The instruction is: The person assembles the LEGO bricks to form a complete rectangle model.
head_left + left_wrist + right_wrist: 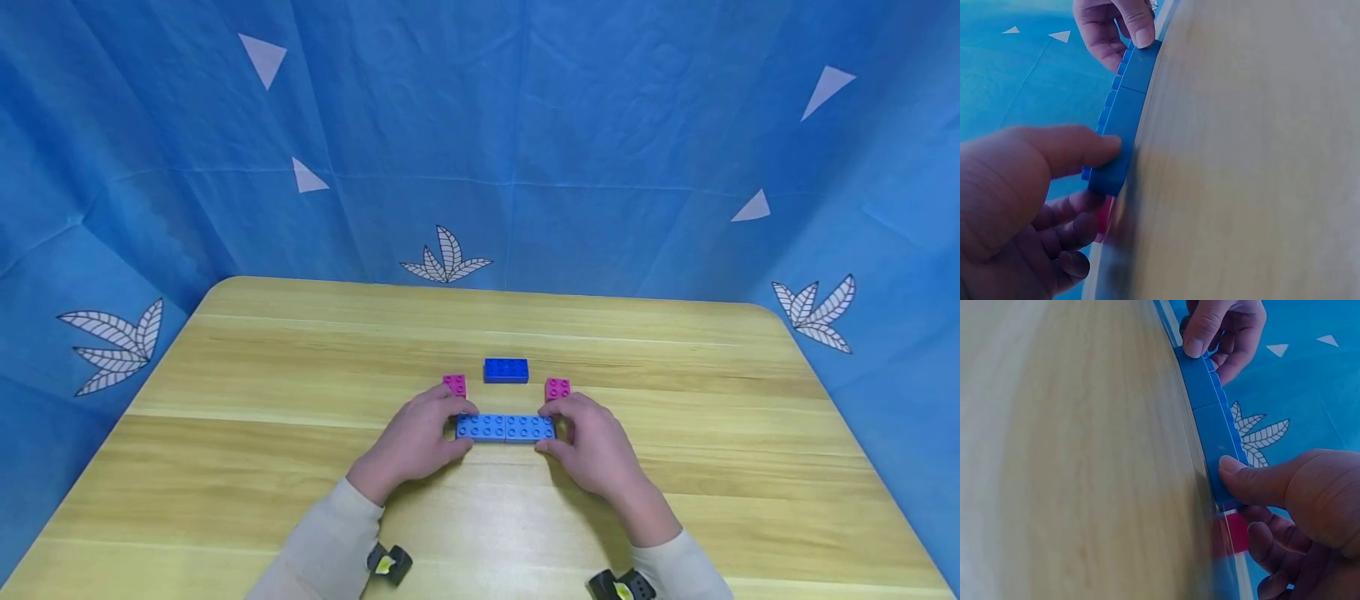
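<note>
Two light blue toy bricks lie end to end in a row, the left brick (pixel 482 427) meeting the right brick (pixel 529 428) at a thin seam. My left hand (pixel 420 433) pinches the left brick's outer end between thumb and fingers. At the other end, my right hand (pixel 592 437) pinches the right brick the same way. Just beyond the left fingers sits a small pink brick (pixel 454 383). Another pink brick (pixel 557 388) stands behind the right fingers, partly covered by them. Both wrist views show the thumbs on the near side of the blue bricks.
A dark blue brick (pixel 506 372) lies behind the row, between the pink ones. Everything rests on a wooden table (pixel 262 375) with rounded far corners. A blue cloth (pixel 465 125) with leaf and triangle prints hangs around its back and sides.
</note>
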Motion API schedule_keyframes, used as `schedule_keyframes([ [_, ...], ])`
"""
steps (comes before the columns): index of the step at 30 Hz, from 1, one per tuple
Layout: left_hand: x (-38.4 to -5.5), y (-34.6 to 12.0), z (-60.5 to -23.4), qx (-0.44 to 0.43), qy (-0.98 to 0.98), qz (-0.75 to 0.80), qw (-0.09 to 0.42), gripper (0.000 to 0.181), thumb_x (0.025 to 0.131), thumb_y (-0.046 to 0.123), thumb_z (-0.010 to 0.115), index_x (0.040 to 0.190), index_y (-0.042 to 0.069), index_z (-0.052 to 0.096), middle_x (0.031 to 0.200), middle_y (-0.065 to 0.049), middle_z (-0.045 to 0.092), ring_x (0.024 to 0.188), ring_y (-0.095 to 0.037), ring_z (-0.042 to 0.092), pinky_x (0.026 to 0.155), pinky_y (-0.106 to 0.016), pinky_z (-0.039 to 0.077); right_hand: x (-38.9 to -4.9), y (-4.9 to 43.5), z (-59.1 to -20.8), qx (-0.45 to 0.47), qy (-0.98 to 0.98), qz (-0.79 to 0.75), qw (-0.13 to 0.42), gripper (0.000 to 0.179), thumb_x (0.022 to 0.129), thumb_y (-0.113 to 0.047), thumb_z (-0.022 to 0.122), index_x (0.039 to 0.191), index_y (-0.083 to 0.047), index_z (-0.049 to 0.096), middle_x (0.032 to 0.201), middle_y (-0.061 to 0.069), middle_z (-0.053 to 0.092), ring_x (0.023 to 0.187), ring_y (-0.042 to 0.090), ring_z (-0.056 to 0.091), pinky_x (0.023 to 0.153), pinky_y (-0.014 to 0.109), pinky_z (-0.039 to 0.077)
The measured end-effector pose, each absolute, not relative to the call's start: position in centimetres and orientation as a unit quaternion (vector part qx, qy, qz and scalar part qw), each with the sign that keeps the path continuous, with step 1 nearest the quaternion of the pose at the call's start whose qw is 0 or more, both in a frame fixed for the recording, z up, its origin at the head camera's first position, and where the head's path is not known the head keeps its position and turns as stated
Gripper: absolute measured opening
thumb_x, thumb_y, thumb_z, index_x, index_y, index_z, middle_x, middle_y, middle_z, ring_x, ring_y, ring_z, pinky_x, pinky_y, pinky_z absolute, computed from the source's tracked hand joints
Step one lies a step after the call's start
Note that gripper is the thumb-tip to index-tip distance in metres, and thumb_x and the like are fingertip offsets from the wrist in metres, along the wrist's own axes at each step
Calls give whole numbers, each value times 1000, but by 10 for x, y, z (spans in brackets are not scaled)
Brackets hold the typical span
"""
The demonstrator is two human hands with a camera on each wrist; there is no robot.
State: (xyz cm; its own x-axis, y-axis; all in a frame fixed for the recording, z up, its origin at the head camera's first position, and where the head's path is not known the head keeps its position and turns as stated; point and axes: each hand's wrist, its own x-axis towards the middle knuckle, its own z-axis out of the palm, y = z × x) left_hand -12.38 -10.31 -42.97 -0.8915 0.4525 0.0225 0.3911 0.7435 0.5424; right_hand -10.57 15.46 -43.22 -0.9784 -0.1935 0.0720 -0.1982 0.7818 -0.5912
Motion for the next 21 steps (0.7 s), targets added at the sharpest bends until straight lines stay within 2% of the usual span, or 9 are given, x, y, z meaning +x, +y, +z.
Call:
schedule_keyframes([
  [6,-124,-103,-432,216,932,286,58,39,86,23,80,122,13,69,126,-5,61,121,-26,55,103,-45,42,-107,156,-433,111,-942,315,6,36,76,-15,89,108,-10,73,88,-1,59,64,13,46,56,31,40],
  [14,-125,-104,-437,224,924,308,43,37,83,21,82,116,10,70,110,0,62,105,-20,59,95,-40,47,-108,158,-434,110,-940,324,1,36,75,-15,89,108,-11,74,82,-1,56,64,14,46,57,31,39],
  [21,-125,-105,-438,223,922,314,45,36,83,20,83,115,10,70,111,1,62,105,-19,59,95,-40,47,-108,159,-433,112,-936,333,1,41,72,-15,92,108,-10,74,77,-1,54,62,14,46,57,32,40],
])
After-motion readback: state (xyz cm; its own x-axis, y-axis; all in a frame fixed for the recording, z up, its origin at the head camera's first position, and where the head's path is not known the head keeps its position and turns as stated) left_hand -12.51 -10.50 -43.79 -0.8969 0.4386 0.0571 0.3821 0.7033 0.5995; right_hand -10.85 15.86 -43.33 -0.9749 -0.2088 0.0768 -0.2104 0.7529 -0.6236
